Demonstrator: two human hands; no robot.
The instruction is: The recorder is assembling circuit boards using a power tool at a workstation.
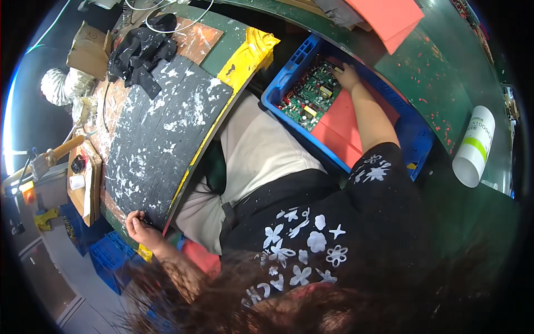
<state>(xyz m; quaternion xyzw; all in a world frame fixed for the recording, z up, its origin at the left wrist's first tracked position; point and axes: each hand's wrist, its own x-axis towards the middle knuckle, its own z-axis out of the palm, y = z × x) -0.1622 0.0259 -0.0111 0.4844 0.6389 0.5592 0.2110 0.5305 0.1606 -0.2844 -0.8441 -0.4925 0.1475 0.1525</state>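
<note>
My right hand (347, 77) reaches into a blue plastic crate (269, 96) on the right. Its fingers close on the edge of a green circuit board (318, 92) at the crate's far end; the fingertips are partly hidden among the parts. Several such boards, dense with small components and yellow blocks, lie there side by side. Red sheets (339, 125) lie in the crate beside them, under my right forearm. My left hand (143, 229) rests at the near edge of a black, white-spattered mat (167, 122), its fingers loosely curled and apart, with nothing seen in them.
Yellow tape (245, 58) covers the workbench's edge. A black cloth (142, 53), a cardboard box (89, 50) and a hammer-like tool (55, 156) with a wooden handle are on the left. A white roll (474, 146) stands at right; red sheets (386, 19) lie at the back.
</note>
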